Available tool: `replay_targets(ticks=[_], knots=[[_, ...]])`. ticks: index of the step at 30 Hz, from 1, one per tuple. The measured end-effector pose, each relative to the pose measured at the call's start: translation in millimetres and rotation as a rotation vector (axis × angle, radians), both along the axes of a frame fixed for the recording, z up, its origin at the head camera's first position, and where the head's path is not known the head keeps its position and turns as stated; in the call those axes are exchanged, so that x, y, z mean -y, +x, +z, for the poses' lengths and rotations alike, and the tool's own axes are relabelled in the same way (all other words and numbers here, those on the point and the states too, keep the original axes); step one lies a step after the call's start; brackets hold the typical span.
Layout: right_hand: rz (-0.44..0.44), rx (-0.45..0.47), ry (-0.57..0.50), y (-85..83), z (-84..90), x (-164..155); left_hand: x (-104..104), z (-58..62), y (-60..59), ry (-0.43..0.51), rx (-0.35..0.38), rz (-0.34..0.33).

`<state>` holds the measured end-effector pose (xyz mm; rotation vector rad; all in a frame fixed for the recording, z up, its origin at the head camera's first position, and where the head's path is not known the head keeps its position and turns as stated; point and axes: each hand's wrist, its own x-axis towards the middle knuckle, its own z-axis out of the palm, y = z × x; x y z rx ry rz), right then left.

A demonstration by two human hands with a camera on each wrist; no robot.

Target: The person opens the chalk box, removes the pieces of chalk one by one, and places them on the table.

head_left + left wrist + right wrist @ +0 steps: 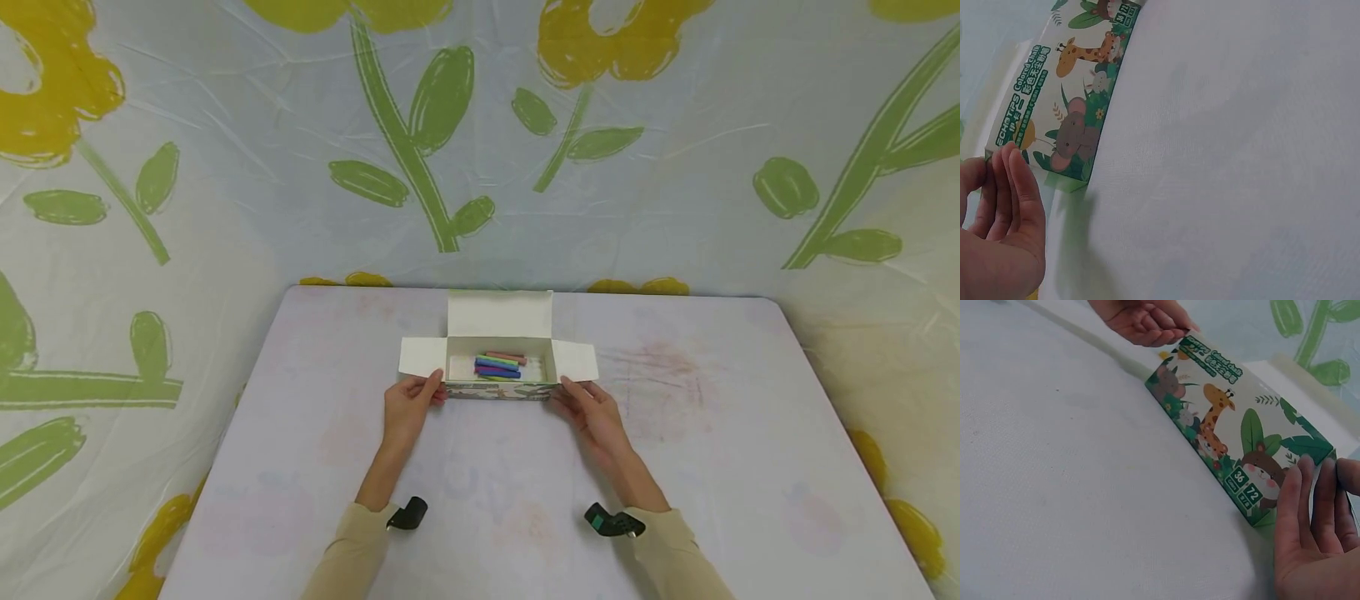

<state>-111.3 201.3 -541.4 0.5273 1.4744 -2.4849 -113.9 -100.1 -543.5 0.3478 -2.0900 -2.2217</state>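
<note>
An open cardboard chalk box (501,391) stands near the back middle of the table, with its lid raised behind and both side flaps folded outward. Several chalk sticks (498,367) in blue, green and reddish tones lie together inside. My left hand (408,408) pinches the left side flap (422,357) by the box's front left corner. On the other side, my right hand (596,417) grips the right flap (576,362) at the front right corner, its fingertips against the printed front (1210,419). Cartoon animals and "Colored Chalk" lettering cover that front.
A white cloth-covered table (495,500) extends around the box, with a reddish-brown smudge (663,383) to the right. Floral-patterned sheeting (285,167) hangs behind and at both sides. A black wrist camera (408,513) sits by the left sleeve, another (615,522) by the right.
</note>
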Motion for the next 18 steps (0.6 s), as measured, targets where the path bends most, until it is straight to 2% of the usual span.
replay_targets(ticks=[7, 12, 18], knots=[[0.027, 0.042, -0.084, 0.4, -0.6, -0.2, -2.1, -4.7, -0.7, 0.214, 0.115, -0.01], [0.038, 0.076, -0.158, -0.1, -0.8, -0.1, -2.7, -5.1, -1.9, 0.279, 0.18, -0.013], [0.076, 0.109, -0.228, -1.5, -2.9, -1.9, -3.9, -3.2, -1.9, 0.326, 0.208, -0.012]])
